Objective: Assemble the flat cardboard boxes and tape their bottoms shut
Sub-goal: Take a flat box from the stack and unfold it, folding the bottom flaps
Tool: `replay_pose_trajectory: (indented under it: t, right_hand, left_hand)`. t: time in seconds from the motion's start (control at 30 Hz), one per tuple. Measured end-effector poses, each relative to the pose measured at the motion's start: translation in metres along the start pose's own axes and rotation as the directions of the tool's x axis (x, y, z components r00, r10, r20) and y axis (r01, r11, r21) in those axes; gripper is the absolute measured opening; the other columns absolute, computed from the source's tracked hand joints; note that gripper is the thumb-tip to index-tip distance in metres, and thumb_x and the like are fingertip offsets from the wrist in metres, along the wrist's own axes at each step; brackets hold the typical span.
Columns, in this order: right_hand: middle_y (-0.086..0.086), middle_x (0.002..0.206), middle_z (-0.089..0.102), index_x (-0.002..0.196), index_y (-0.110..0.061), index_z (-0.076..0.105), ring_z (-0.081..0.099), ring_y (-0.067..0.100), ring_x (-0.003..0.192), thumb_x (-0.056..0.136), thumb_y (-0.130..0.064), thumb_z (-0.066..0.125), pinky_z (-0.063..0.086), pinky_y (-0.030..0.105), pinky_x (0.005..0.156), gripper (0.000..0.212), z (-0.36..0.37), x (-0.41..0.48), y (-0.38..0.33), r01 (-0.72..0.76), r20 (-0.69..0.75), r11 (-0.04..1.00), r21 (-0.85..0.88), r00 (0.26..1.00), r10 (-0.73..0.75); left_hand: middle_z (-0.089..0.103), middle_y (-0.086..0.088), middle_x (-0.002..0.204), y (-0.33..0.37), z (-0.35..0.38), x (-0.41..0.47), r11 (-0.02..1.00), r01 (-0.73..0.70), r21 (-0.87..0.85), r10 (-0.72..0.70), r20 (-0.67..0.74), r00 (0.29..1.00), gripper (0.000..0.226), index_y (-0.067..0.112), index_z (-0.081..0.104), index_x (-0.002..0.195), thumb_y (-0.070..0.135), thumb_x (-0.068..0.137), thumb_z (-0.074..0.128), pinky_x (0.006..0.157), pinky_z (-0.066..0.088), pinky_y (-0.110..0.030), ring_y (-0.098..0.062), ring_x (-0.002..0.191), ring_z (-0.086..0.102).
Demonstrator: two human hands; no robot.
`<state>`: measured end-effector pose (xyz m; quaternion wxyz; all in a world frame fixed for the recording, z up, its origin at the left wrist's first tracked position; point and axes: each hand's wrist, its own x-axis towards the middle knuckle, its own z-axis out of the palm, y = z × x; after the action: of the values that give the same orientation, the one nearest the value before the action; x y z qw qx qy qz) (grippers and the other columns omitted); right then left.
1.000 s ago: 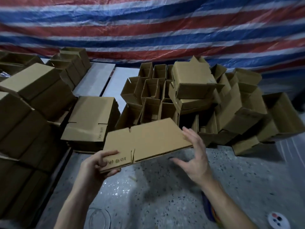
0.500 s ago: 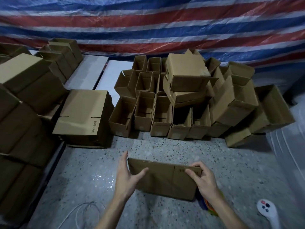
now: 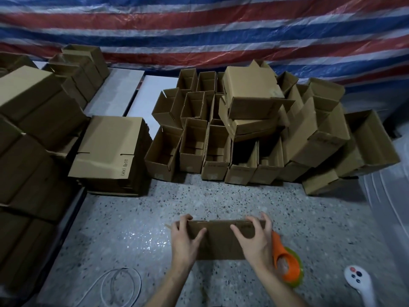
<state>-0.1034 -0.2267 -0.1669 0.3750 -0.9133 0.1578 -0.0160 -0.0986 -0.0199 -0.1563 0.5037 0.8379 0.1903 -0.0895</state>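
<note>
Dim, cool light overall. A glare patch shines on the speckled floor (image 3: 141, 238) left of the hands. Deep shadow swallows the box stacks (image 3: 28, 151) at left and the open boxes' (image 3: 241, 156) insides. Wide-angle bending curves the striped tarp (image 3: 221, 29); edges soft, slight blur.

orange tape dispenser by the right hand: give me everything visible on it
The tape dispenser has an orange plastic body with a tapered end pointing up and away, toward the box. Its round lower part holds a roll with a yellow-green rim; the core looks pale and blurred. It lies on the speckled floor, below and right of the box. The right hand and wrist cover its left edge; whether they touch it cannot be told. The blade is not visible.
</note>
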Motion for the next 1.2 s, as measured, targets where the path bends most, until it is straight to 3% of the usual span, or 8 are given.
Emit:
replay_pose_trajectory:
  t: [0.13, 0.23, 0.4, 0.6, 0.73, 0.97, 1.1, 1.2]
  right_hand:
    - [0.005, 0.16, 0.024, 0.112, -0.031, 0.072, 0.023, 0.026, 0.149, 0.079, -0.037, 0.083, 0.025, 0.031, 0.115, 0.036, 0.004, -0.003, -0.008, -0.008, -0.012, 0.997, 0.073, 1.0, 0.009]
    - [0.007, 0.162, 0.023, 0.114, -0.036, 0.073, 0.019, 0.022, 0.151, 0.082, -0.021, 0.082, 0.026, 0.038, 0.118, 0.037, 0.003, -0.007, -0.011, 0.137, -0.058, 0.98, 0.144, 0.99, -0.129]
    - [-0.005, 0.162, 0.021, 0.111, -0.044, 0.071, 0.016, 0.002, 0.15, 0.087, -0.016, 0.076, 0.023, 0.03, 0.12, 0.038, -0.003, -0.008, -0.006, 0.213, 0.009, 0.955, 0.206, 0.975, -0.22]
    - [-0.005, 0.144, 0.035, 0.09, -0.031, 0.067, 0.03, 0.021, 0.142, 0.072, -0.029, 0.087, 0.031, 0.051, 0.116, 0.027, -0.005, -0.007, -0.011, 0.169, 0.044, 0.978, 0.125, 0.984, -0.175]
    - [-0.007, 0.137, 0.038, 0.078, -0.027, 0.061, 0.032, 0.017, 0.135, 0.066, -0.047, 0.079, 0.029, 0.046, 0.113, 0.029, -0.008, -0.002, -0.019, 0.145, 0.025, 0.98, 0.139, 0.988, -0.149]
    - [-0.009, 0.141, 0.047, 0.059, -0.028, 0.042, 0.033, 0.016, 0.143, 0.074, -0.042, 0.07, 0.03, 0.052, 0.116, 0.034, -0.018, 0.007, -0.027, 0.281, 0.125, 0.917, 0.281, 0.937, -0.326]
    - [-0.012, 0.157, 0.037, 0.084, -0.028, 0.051, 0.018, 0.013, 0.153, 0.083, -0.018, 0.066, 0.017, 0.045, 0.122, 0.018, -0.016, 0.006, -0.019, 0.289, 0.229, 0.89, 0.353, 0.896, -0.381]
    - [-0.014, 0.166, 0.014, 0.13, -0.025, 0.048, 0.007, 0.007, 0.154, 0.071, 0.019, 0.047, 0.004, 0.03, 0.125, 0.074, -0.019, 0.004, -0.007, 0.174, 0.319, 0.902, 0.395, 0.895, -0.312]
  left_hand:
    - [0.041, -0.003, 0.123, -0.002, -0.005, 0.005, 0.999, 0.019, -0.031, -0.019, -0.002, 1.0, 0.052, 0.027, 0.053, 0.127, 0.027, 0.083, 0.081, 0.094, 0.043, -0.024, -0.018, 0.109, 0.051]
    - [0.041, -0.003, 0.122, -0.003, -0.008, 0.005, 0.998, 0.027, -0.049, -0.03, -0.044, 0.999, 0.052, 0.026, 0.053, 0.126, 0.027, 0.082, 0.082, 0.097, 0.045, -0.027, -0.019, 0.109, 0.052]
    - [0.039, -0.001, 0.122, -0.006, -0.007, 0.005, 0.996, 0.059, -0.066, -0.063, -0.052, 0.997, 0.048, 0.032, 0.051, 0.12, 0.028, 0.082, 0.081, 0.095, 0.047, -0.027, -0.019, 0.111, 0.05]
    - [0.04, -0.003, 0.124, -0.003, -0.006, 0.003, 0.997, 0.023, -0.069, -0.027, -0.051, 0.998, 0.052, 0.031, 0.051, 0.121, 0.023, 0.081, 0.083, 0.098, 0.043, -0.025, -0.019, 0.111, 0.05]
    - [0.038, -0.003, 0.127, 0.001, -0.006, 0.0, 0.995, 0.006, -0.101, -0.01, -0.032, 0.999, 0.059, 0.026, 0.051, 0.128, 0.02, 0.08, 0.084, 0.102, 0.046, -0.031, -0.021, 0.116, 0.049]
    - [0.033, 0.002, 0.149, 0.005, -0.006, -0.01, 0.984, -0.019, -0.177, 0.032, 0.072, 0.997, 0.107, 0.023, 0.025, 0.155, 0.003, 0.068, 0.084, 0.117, 0.03, -0.036, -0.011, 0.134, 0.034]
    - [0.032, 0.008, 0.158, 0.006, -0.008, -0.019, 0.962, 0.013, -0.274, 0.03, 0.151, 0.988, 0.104, 0.032, 0.017, 0.158, 0.025, 0.072, 0.075, 0.12, 0.03, -0.045, -0.014, 0.145, 0.033]
    - [0.055, 0.022, 0.134, 0.004, -0.011, -0.026, 0.942, 0.033, -0.335, 0.007, 0.118, 0.993, 0.054, 0.047, 0.045, 0.138, 0.026, 0.094, 0.068, 0.098, 0.046, -0.019, 0.005, 0.122, 0.054]
